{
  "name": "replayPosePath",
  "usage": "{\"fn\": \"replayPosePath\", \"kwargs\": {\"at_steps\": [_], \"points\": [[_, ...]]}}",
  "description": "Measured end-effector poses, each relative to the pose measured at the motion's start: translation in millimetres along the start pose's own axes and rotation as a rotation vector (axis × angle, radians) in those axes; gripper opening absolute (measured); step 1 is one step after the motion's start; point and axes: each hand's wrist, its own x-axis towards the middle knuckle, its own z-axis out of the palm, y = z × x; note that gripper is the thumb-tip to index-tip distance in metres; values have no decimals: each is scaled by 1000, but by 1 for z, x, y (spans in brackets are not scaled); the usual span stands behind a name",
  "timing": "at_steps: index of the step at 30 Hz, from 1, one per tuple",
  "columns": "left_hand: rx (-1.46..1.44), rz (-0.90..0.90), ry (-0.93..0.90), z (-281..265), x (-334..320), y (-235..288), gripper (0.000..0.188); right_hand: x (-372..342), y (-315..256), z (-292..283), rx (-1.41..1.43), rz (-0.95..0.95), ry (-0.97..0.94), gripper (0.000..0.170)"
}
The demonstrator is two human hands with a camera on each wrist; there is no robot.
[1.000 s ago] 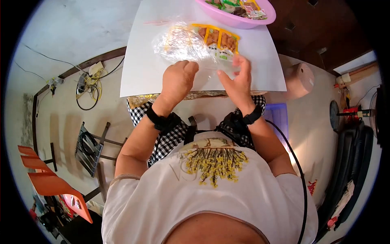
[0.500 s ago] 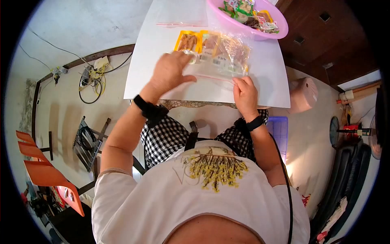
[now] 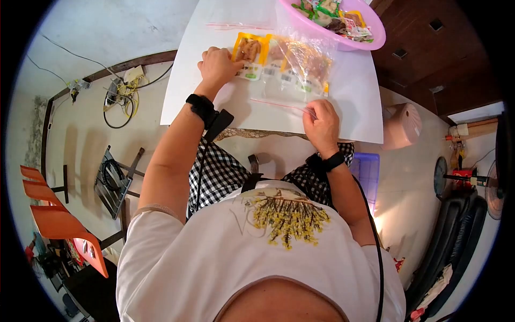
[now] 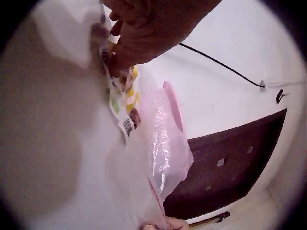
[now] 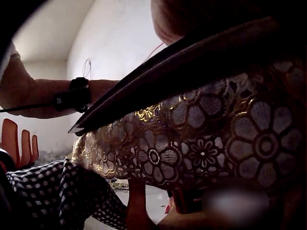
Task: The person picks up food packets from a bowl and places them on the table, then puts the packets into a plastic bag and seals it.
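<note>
My left hand (image 3: 219, 67) pinches the lower left edge of a yellow-edged food packet (image 3: 249, 51), leftmost in a row on the white table (image 3: 214, 115). In the left wrist view the thumb and fingers of this hand (image 4: 148, 28) close on the packets (image 4: 117, 98). A clear zip bag (image 3: 306, 59) lies over the packets to the right, its red-lined opening towards me. My right hand (image 3: 322, 126) pinches the right end of that opening; its fingertips (image 4: 165, 224) also show low in the left wrist view. Whether the other packets lie inside the bag is unclear.
A pink basin (image 3: 370, 43) of mixed packets stands at the back right. Another clear bag with a red strip (image 3: 236, 25) lies at the back left. A pink roll (image 3: 402, 126) is right of the table, and patterned lace (image 5: 192, 139) hangs below its edge.
The bunched clear bag is now spread flat over the right-hand packets. My right hand has taken hold of its edge. My left hand has moved left and forward onto the leftmost packet.
</note>
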Motion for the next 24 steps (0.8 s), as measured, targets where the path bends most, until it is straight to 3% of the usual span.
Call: {"fn": "replayPosePath", "kwargs": {"at_steps": [2,5,8,11,14,17,18,22,23,24], "points": [[-116,-49,-29,8,8,-11,32,0,1,0,-2,-16,3,11],[-605,-117,24,8,4,-29,23,1,0,-1,-6,-42,7,8],[-854,-203,-14,-25,-24,-34,20,2,-2,-3,-7,-76,8,6],[-1197,-168,-16,-56,-60,-50,16,3,-4,-5,-7,-60,-8,7],[-1508,-122,-196,-93,-87,-80,20,13,-19,-3,16,-98,-13,8],[-1705,-246,-159,-130,-125,-57,23,26,-40,3,70,-127,-42,8],[-1734,-178,-276,-131,-135,-64,24,31,-48,6,90,-130,-56,8],[-1745,-292,-652,-130,-173,-65,25,47,-71,19,166,-158,-96,6],[-1650,-396,-566,-126,-180,-52,24,49,-75,21,174,-165,-105,6],[-1771,-347,-730,-121,-181,-62,28,50,-79,23,180,-173,-114,5]]}}
